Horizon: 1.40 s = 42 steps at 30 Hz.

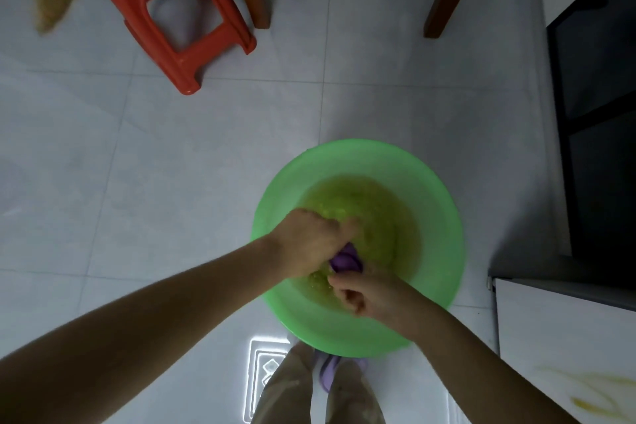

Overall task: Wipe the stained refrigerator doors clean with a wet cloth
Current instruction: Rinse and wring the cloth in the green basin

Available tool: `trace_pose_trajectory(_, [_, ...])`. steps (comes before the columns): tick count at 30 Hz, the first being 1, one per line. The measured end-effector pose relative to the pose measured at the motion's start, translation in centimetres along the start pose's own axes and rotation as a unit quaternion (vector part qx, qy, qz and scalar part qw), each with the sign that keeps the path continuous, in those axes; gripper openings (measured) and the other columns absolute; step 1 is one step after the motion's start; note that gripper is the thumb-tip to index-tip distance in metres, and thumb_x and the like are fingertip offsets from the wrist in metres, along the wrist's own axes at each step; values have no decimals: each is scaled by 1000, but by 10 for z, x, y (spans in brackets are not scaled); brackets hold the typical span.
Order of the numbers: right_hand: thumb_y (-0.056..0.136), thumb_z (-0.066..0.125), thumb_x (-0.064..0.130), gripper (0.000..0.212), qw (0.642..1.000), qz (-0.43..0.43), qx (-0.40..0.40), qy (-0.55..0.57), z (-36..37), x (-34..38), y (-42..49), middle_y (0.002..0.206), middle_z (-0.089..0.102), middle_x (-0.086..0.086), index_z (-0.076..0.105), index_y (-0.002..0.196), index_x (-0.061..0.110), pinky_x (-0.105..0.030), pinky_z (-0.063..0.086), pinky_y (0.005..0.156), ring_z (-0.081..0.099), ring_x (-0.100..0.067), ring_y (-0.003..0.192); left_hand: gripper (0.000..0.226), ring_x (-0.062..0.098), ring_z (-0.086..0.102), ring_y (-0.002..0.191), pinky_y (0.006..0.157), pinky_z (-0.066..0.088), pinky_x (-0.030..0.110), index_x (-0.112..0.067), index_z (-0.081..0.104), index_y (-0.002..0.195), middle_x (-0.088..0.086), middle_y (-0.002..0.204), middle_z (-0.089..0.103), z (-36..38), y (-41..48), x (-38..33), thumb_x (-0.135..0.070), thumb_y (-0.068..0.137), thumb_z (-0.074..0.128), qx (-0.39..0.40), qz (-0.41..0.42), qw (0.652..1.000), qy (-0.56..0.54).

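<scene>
a left hand (309, 244) and right hand (368, 293) both grip a small purple cloth (346, 260), seemingly wringing it over a round green plastic basin (444, 217) at six o'clock. the next move likely calls for carrying it damp to the yellow-stained white refrigerator door (550, 337) at four o'clock.

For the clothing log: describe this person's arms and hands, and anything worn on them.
No sleeve shows on the left forearm or the right forearm; both are uncovered. The left hand and right hand wear no gloves. No watch, bracelet or ring shows on the parts in view.
</scene>
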State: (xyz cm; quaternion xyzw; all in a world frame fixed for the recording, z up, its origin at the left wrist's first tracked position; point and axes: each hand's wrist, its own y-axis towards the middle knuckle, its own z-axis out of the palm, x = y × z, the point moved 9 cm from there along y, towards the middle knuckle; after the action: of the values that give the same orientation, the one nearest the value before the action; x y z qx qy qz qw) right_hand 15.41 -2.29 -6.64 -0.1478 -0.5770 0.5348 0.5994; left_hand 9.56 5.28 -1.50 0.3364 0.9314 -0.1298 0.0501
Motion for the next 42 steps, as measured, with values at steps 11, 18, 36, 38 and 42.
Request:
trace_pose_trajectory(11, [82, 68, 8, 31, 984, -96, -123, 85, -53, -13, 0, 104, 67, -6, 57, 111, 11, -20, 53, 73, 65, -15, 90, 26, -5, 54, 54, 52, 42, 11, -24, 55, 79, -9, 67, 57, 71, -49, -15, -15, 73, 79, 91, -313, 735, -595])
trace_pose_trajectory(18, [74, 74, -1, 39, 983, -152, -89, 46, -47, 16, -9, 103, 68, -7, 58, 106, 16, -25, 55, 74, 66, -20, 91, 25, -14, 57, 62, 58, 42, 5, -32, 57, 84, -15, 74, 62, 29, -49, 5, -16, 77, 76, -18, -314, 733, -603])
trace_pose_trajectory(36, [92, 44, 29, 20, 874, -369, -279, -152, -60, 102, -69, 82, 59, 12, 61, 83, 36, -11, 42, 69, 58, -2, 76, 16, 15, 54, 52, 51, 45, 27, -27, 57, 76, -4, 60, 61, -22, -36, 13, -19, 84, 68, -24, -289, 749, -596])
trace_pose_trajectory(38, [93, 44, 29, 20, 865, -387, -265, -179, -59, 112, -73, 94, 61, 8, 64, 93, 33, -11, 43, 78, 58, -2, 88, 16, 15, 54, 56, 54, 42, 23, -27, 60, 68, -10, 56, 60, -17, -35, 4, -28, 79, 71, 48, -264, 737, -620])
trace_pose_trajectory(42, [87, 44, 36, 25, 897, -369, -118, -214, -21, 121, -66, 124, 53, 6, 63, 103, 36, -14, 38, 97, 49, 1, 115, 15, 7, 60, 70, 65, 47, 16, -28, 63, 77, -7, 74, 64, -24, -25, -18, -31, 73, 77, 93, -220, 707, -665])
